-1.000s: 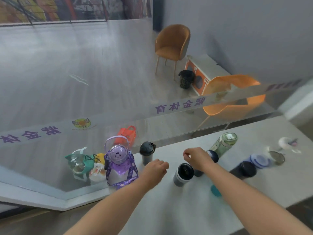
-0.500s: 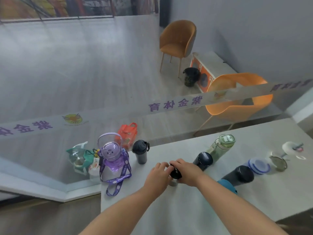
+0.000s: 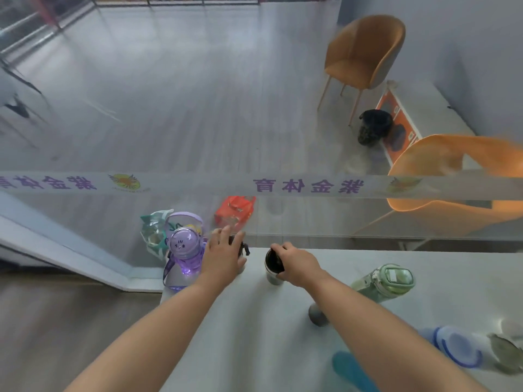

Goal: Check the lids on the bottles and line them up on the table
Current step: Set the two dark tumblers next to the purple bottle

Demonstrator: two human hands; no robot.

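Observation:
My right hand (image 3: 297,264) grips a grey tumbler with a black lid (image 3: 273,265), standing near the table's far edge. My left hand (image 3: 225,254) rests over a small dark-lidded bottle (image 3: 242,247) and hides most of it; I cannot tell how firm the grip is. To its left a purple bottle (image 3: 185,251) with a strap stands at the table's corner. A green bottle (image 3: 387,280) stands to the right. Behind my right forearm a grey bottle (image 3: 317,315) shows only its base. A blue-ringed bottle (image 3: 455,349) and a teal one (image 3: 351,369) are at lower right.
The white table (image 3: 254,335) butts against a glass wall with a frosted band (image 3: 308,186). A small metal piece (image 3: 506,349) lies at the right edge. Behind the glass are bags (image 3: 235,212), two orange chairs (image 3: 365,52) and a black bin (image 3: 373,128).
My right hand has carried the black-lidded tumbler towards the far edge. My left hand left it and moved left onto the small dark-lidded bottle. The camera has swung left.

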